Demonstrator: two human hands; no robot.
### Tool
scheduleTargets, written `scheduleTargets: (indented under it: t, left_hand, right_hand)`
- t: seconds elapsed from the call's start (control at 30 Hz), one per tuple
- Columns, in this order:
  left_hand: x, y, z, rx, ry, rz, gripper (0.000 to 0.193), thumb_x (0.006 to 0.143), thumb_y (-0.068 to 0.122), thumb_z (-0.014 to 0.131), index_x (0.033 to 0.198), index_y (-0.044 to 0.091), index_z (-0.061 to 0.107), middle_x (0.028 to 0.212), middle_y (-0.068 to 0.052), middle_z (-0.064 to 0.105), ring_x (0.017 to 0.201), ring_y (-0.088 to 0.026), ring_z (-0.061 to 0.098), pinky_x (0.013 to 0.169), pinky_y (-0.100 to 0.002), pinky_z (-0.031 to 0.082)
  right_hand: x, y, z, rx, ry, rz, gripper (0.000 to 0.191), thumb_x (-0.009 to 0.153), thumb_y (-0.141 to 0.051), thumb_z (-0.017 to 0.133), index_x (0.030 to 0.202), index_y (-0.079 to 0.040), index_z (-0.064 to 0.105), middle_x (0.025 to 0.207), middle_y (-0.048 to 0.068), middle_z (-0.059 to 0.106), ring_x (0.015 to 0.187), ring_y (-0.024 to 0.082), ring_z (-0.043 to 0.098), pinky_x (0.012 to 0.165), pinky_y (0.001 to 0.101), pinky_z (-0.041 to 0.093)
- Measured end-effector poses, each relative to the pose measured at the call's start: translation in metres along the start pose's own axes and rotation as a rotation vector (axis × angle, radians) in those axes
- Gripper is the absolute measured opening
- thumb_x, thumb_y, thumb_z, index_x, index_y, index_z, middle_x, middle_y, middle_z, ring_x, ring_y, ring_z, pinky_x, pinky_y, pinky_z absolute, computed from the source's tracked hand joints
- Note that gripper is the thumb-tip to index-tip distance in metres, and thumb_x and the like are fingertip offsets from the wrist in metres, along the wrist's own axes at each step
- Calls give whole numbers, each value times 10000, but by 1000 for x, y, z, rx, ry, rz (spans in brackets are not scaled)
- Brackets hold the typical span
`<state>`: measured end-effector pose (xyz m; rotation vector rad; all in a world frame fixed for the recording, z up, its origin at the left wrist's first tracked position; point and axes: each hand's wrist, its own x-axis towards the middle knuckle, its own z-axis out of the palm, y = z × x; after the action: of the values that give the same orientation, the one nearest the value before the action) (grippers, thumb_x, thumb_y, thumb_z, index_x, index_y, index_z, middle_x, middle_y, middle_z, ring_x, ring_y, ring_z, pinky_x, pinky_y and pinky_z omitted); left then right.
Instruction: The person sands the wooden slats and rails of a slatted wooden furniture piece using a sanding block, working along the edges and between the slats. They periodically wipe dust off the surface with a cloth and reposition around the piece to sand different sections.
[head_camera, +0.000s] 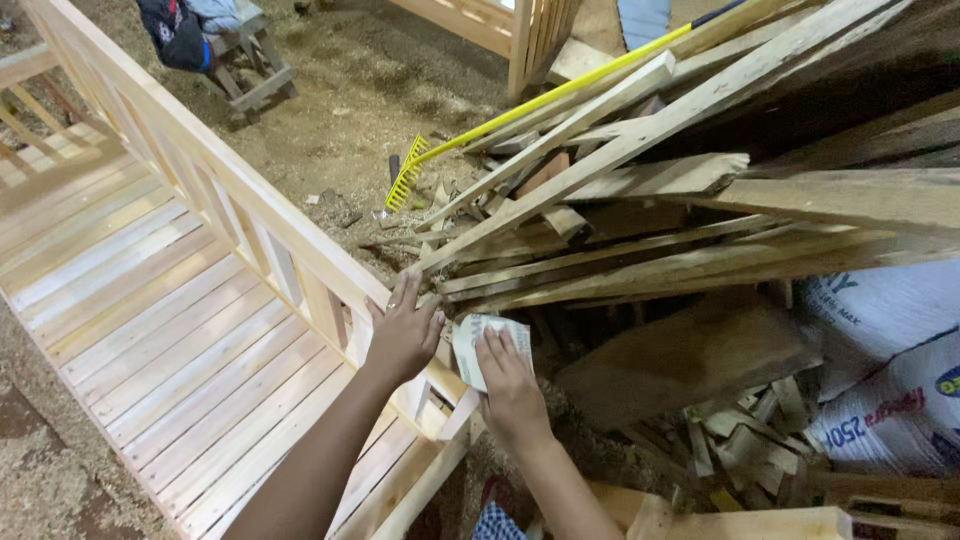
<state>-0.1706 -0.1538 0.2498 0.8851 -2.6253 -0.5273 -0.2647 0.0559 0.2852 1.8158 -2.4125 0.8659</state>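
Sandpaper sheet (487, 345) sits pinched in our right hand (510, 385); our left hand (402, 335) rests flat, fingers released, on the slatted rail (265, 215), where splinters could catch.

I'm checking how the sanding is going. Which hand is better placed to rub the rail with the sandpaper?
Right, probably. The right hand already presses the sandpaper flat against the end of the rail. The left hand rests bare on the rail, seemingly steadying it.
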Motion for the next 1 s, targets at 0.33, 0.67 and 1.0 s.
scheduleTargets:
  t: [0.33, 0.67, 1.0]
  left_hand:
    - [-2, 0, -8, 32, -104, -24, 429, 1022, 380, 430, 1414, 275, 570, 1673, -90, 269, 1574, -315, 170, 1138, -808, 92]
    - [1, -17, 1, 139, -58, -90, 563, 1018, 508, 368, 1521, 263, 437, 1683, -168, 157, 1560, -355, 48, 1151, -734, 48]
    - [-1, -13, 0, 104, -77, -148, 543, 1020, 499, 380, 1502, 271, 480, 1686, -144, 186, 1574, -322, 69, 1183, -716, 57]
  right_hand:
    - [8, -1, 0, -37, -15, -34, 637, 799, 75, 599, 1430, 14, 535, 1508, 210, 535, 1456, 394, 432, 1185, 480, 361]
    - [-78, 39, -24, 272, 135, 214, 409, 1095, -162, 375, 1444, -38, 549, 1433, 180, 619, 1320, 338, 615, 1060, 419, 508]
    - [34, 13, -3, 627, -285, 758, 346, 1088, -203, 485, 1207, 24, 717, 957, 193, 744, 731, 241, 641, 620, 393, 519]
